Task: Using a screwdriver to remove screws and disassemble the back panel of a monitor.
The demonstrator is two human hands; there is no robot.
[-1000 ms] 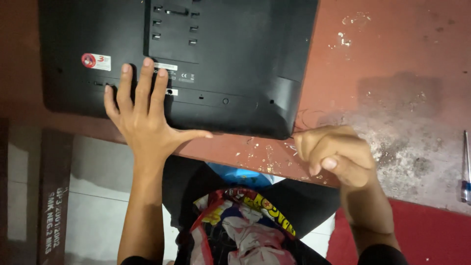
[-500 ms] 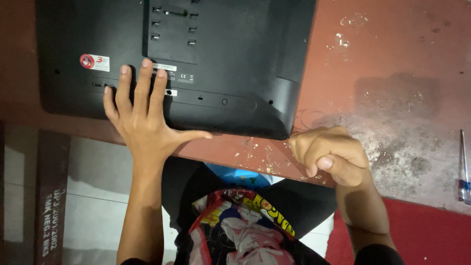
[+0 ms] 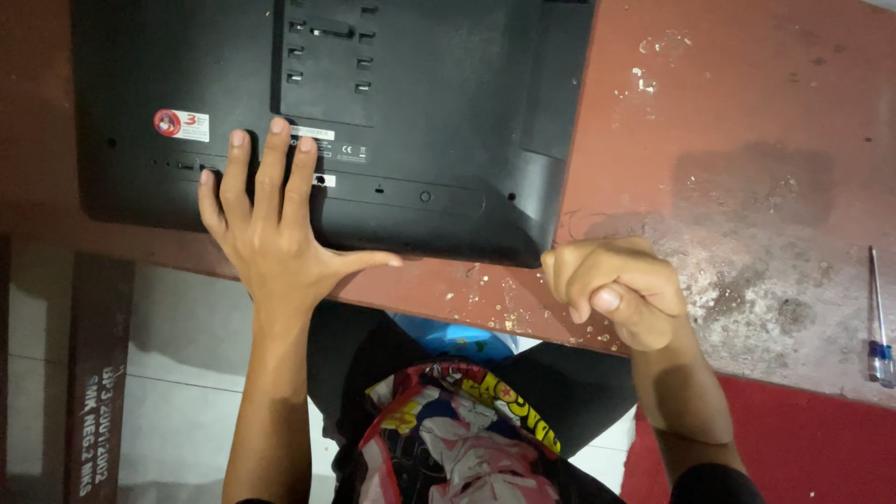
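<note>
My left hand [image 3: 271,233] lies flat and open on the back of a big black monitor [image 3: 420,121], fingers spread wide, thumb pointing toward the middle of the frame. The monitor lies face down in the upper left of the frame, on a worn red table [image 3: 747,140]. Its lower edge sits near the table's edge, close to my body.

My right hand [image 3: 616,289] is closed in a fist — it rests on the table just right of the monitor's lower right corner. I cannot tell if anything is inside the fist.

There is a small round red sticker [image 3: 168,122] on the monitor, up and to the left of my left hand. Little crumbs and pale flecks [image 3: 485,299] lie on the table between my two hands. A screwdriver [image 3: 879,322] with a blue handle lies at the far right edge of the frame — well apart from my fist.
</note>
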